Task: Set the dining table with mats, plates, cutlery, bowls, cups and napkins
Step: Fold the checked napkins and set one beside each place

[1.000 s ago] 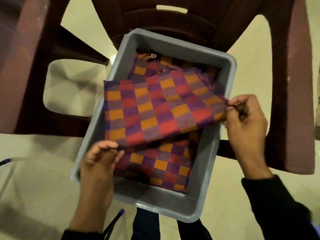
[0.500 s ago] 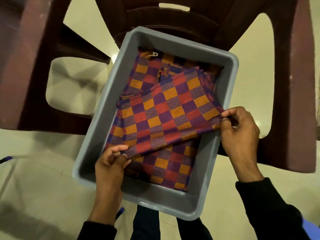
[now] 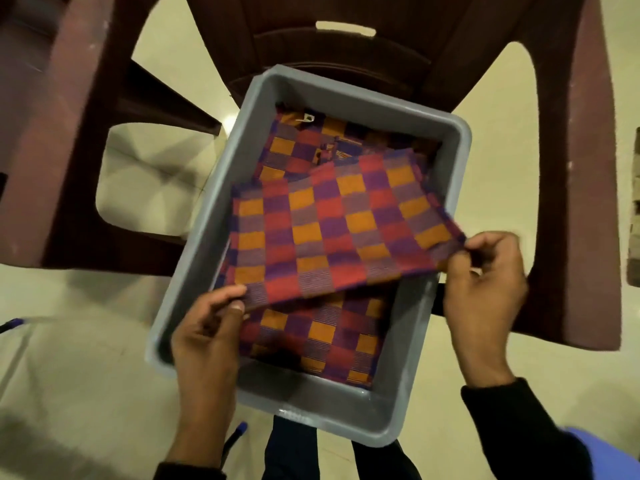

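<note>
A grey tub (image 3: pixel 263 109) rests on a dark red plastic chair (image 3: pixel 571 168). The left hand (image 3: pixel 204 337) pinches the near corner of a checked cloth (image 3: pixel 332 226), the right hand (image 3: pixel 485 289) its right corner, stretched between the fingers. Below them, more checked cloths (image 3: pixel 332 337) lie in the tub.

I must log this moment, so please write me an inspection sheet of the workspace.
Surface: grey tub on a dark red plastic chair.
Job's things: top checked mat lifted over more checked mats in the tub.
Clutter: nothing seen.
Grippers: left hand and right hand each pinch a near corner of the top mat.
Cables: nothing seen.
Surroundings: pale floor.
</note>
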